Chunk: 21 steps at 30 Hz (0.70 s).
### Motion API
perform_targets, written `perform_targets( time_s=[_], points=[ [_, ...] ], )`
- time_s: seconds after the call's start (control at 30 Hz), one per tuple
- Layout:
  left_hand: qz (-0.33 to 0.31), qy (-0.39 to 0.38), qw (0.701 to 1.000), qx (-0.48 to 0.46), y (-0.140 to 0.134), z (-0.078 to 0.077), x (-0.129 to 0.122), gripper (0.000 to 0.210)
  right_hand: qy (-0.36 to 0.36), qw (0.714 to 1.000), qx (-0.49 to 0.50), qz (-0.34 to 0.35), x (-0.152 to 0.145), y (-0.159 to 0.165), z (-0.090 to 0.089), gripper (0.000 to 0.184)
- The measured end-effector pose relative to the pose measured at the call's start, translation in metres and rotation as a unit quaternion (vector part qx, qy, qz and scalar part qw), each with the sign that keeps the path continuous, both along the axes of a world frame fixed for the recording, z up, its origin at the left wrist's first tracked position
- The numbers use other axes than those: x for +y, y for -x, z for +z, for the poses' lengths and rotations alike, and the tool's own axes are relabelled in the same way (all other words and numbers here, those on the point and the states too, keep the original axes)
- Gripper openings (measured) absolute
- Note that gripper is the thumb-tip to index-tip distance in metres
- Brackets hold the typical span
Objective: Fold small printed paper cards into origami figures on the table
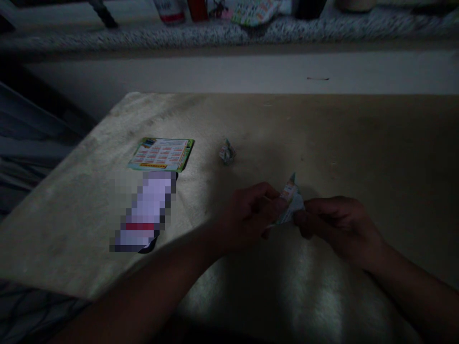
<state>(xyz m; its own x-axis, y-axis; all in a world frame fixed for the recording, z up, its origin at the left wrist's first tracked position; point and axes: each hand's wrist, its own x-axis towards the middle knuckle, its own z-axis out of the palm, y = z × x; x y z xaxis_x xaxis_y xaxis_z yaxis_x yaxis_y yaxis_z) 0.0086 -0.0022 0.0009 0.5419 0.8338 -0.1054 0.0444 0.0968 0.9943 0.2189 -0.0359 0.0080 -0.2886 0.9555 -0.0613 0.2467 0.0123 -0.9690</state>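
A small folded piece of printed paper [294,206], pointed at the top, is held between both hands above the table. My left hand [251,210] pinches its left side, with the thumb on the near face. At its right edge my right hand [337,222] grips it between thumb and fingers. Farther back on the table stands another small folded paper shape [227,153] with a pointed tip, apart from both hands. The room is dim, so the fine folds are hard to make out.
Left on the table [265,119] lie a printed calendar card [161,154] and, touching its near edge, a phone [148,210] with a blurred-out lit screen. Behind the table runs a speckled stone ledge [143,40] bearing several items, among them a crumpled printed packet [254,10].
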Motion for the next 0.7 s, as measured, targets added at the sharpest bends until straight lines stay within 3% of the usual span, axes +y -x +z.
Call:
perform_targets(
  time_s=[0.1, 0.23, 0.43, 0.7],
  points=[
    [-0.048, 0.016, 0.999, 0.011, 0.002, 0.0008, 0.003, 0.037, 0.001, 1.0, 0.012, 0.001, 0.0003, -0.0019, 0.0008, 0.04],
    [-0.12, -0.043, 0.991, 0.032, 0.0006, 0.002, 0.0051, 0.035, 0.009, 1.0, 0.014, -0.003, -0.0003, -0.0012, -0.0006, 0.041],
    [-0.084, -0.106, 0.99, 0.037, -0.0027, 0.0009, 0.0002, 0.034, -0.034, 0.999, -0.009, -0.016, -0.0001, 0.0052, -0.0004, 0.034],
    [-0.087, -0.063, 0.994, 0.012, -0.004, -0.0029, 0.0007, 0.035, 0.01, 1.0, 0.016, -0.004, 0.0003, 0.0024, 0.006, 0.036]
  ],
)
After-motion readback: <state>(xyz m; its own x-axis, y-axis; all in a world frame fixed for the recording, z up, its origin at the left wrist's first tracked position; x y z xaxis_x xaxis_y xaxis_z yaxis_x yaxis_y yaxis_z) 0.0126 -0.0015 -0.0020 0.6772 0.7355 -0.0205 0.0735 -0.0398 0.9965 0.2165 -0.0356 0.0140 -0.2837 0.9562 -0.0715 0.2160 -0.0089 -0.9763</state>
